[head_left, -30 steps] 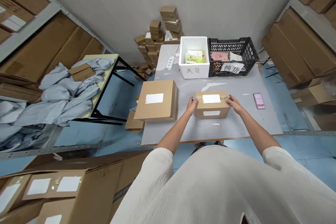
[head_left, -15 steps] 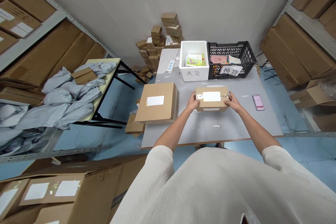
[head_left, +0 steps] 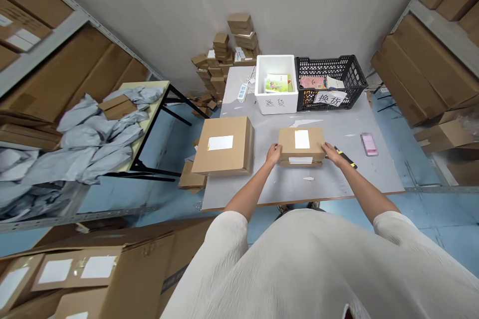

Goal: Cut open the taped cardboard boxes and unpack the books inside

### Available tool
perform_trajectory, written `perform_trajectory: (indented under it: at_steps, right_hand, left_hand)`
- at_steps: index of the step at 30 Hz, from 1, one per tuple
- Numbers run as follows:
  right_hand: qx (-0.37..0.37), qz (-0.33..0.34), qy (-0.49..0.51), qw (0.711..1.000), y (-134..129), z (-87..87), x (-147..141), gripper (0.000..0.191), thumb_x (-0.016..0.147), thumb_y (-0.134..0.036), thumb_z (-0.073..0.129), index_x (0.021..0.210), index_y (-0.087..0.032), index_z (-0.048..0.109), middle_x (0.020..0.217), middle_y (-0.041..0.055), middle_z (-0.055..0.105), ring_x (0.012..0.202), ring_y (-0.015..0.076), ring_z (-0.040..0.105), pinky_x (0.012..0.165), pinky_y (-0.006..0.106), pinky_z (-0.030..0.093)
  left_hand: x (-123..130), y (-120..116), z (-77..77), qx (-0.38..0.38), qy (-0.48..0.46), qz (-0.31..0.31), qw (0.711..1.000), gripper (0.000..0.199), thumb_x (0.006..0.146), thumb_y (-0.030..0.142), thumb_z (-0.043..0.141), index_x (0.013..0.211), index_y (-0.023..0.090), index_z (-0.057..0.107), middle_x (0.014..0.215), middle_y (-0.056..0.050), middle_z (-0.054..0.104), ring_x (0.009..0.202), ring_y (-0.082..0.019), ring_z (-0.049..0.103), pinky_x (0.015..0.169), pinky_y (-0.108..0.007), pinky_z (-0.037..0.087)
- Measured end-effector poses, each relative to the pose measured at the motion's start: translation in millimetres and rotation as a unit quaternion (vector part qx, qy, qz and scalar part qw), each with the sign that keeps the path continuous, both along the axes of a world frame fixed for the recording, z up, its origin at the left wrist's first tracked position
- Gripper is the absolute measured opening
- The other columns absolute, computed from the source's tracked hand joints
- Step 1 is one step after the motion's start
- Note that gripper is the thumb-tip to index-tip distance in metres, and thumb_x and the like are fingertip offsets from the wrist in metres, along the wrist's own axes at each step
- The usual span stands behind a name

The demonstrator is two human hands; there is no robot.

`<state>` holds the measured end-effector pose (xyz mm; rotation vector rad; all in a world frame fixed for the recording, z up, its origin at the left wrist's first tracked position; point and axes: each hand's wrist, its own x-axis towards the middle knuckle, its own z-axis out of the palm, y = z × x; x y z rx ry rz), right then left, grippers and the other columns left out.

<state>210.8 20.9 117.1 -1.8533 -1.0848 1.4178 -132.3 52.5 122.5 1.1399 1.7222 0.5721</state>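
Note:
A small brown cardboard box [head_left: 286,140] lies on the grey table, a white label [head_left: 302,139] on its top and another white patch on its near side. My left hand [head_left: 274,152] grips its left end, fingers closed round the edge. At the right end, my right hand [head_left: 331,152] holds the box the same way. A black and yellow cutter [head_left: 346,157] lies by my right hand, partly hidden by it. Further left stands a larger closed box [head_left: 202,157] with a white label.
At the table's back stand a white bin [head_left: 276,105] with booklets and a black crate [head_left: 357,84] with books. A phone [head_left: 369,144] lies right; a power strip [head_left: 243,92] lies back left. Grey parcels [head_left: 80,159] cover a side table. Loaded shelves flank both sides.
The small box's top face now shows an upright label instead of the wide label and shiny tape. Both hands have shifted slightly nearer to me. The cutter has come into sight beside my right hand.

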Motion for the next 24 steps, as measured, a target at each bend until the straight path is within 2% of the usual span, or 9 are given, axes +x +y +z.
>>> perform_trajectory:
  at_steps: [4,6,8,11,15,18,20,22,24]
  right_hand:
    - [-0.034,-0.021,-0.013,0.999,-1,-4.9,-2,0.058,0.094,-0.066,0.063,0.133,-0.025,0.075,0.139,0.0139,0.076,0.124,0.0316,0.072,0.106,0.049,0.061]
    - [-0.041,-0.024,-0.017,0.999,-2,-6.6,-2,0.053,0.094,-0.063,0.064,0.127,-0.024,0.077,0.138,0.0137,0.076,0.127,0.0322,0.071,0.111,0.051,0.058]
    - [-0.025,-0.031,-0.005,0.999,0,-6.9,-4,0.051,0.092,-0.059,0.067,0.130,-0.025,0.076,0.148,0.0127,0.073,0.137,0.0323,0.066,0.117,0.050,0.054]
    - [0.010,-0.056,0.046,0.997,7,-4.3,-8,0.062,0.091,-0.058,0.069,0.147,-0.032,0.068,0.166,0.0077,0.060,0.150,0.0295,0.058,0.121,0.049,0.052]
    - [0.008,-0.068,0.079,0.994,15,1.9,-15,0.077,0.091,-0.061,0.069,0.162,-0.039,0.054,0.172,0.0035,0.054,0.155,0.0272,0.053,0.126,0.050,0.048]
    - [0.008,-0.076,0.085,0.993,16,8.4,-18,0.082,0.089,-0.061,0.072,0.165,-0.038,0.051,0.174,0.0043,0.052,0.156,0.0286,0.052,0.127,0.049,0.047]
    - [0.023,-0.088,0.091,0.992,17,14.4,-19,0.085,0.087,-0.061,0.075,0.166,-0.039,0.050,0.175,0.0044,0.050,0.156,0.0292,0.052,0.126,0.049,0.048]
    - [0.046,-0.091,0.098,0.990,19,21.5,-19,0.083,0.086,-0.064,0.076,0.162,-0.039,0.053,0.173,0.0044,0.052,0.153,0.0293,0.055,0.120,0.047,0.053]
    - [0.076,-0.086,0.100,0.988,24,28.0,-18,0.075,0.087,-0.072,0.074,0.153,-0.037,0.061,0.164,0.0053,0.061,0.144,0.0286,0.061,0.110,0.042,0.059]
  left_hand:
    - [-2,-2,-9.3,-0.036,0.006,-0.012,0.999,0.034,0.101,0.041,0.060,0.120,0.018,0.076,0.132,-0.017,0.080,0.124,-0.031,0.073,0.104,-0.037,0.053]
    - [-3,-3,-12.9,-0.043,0.000,-0.010,0.999,0.034,0.100,0.040,0.061,0.118,0.017,0.076,0.131,-0.018,0.080,0.124,-0.032,0.073,0.105,-0.038,0.053]
    - [-1,-2,-15.0,-0.039,-0.012,-0.007,0.999,0.038,0.101,0.040,0.058,0.126,0.016,0.073,0.137,-0.017,0.078,0.125,-0.029,0.073,0.105,-0.037,0.053]
    - [6,5,-15.2,0.000,-0.060,0.002,0.998,0.045,0.102,0.038,0.057,0.141,0.020,0.067,0.148,-0.014,0.073,0.131,-0.025,0.070,0.110,-0.034,0.052]
    - [17,18,-11.8,0.011,-0.110,0.030,0.993,0.060,0.100,0.042,0.064,0.157,0.026,0.056,0.154,-0.013,0.068,0.137,-0.028,0.067,0.115,-0.039,0.051]
    - [20,25,-6.5,-0.017,-0.109,0.060,0.992,0.074,0.099,0.050,0.068,0.167,0.030,0.046,0.156,-0.013,0.065,0.139,-0.030,0.066,0.116,-0.041,0.050]
    - [21,30,-1.4,-0.006,-0.106,0.070,0.992,0.079,0.099,0.055,0.067,0.170,0.031,0.042,0.157,-0.013,0.064,0.140,-0.030,0.065,0.116,-0.040,0.049]
    - [21,36,5.0,0.021,-0.102,0.070,0.992,0.080,0.099,0.061,0.067,0.170,0.032,0.043,0.157,-0.012,0.062,0.140,-0.029,0.064,0.117,-0.039,0.048]
    - [21,41,11.3,0.053,-0.102,0.063,0.991,0.074,0.101,0.068,0.062,0.165,0.032,0.051,0.158,-0.013,0.061,0.140,-0.029,0.064,0.118,-0.039,0.047]
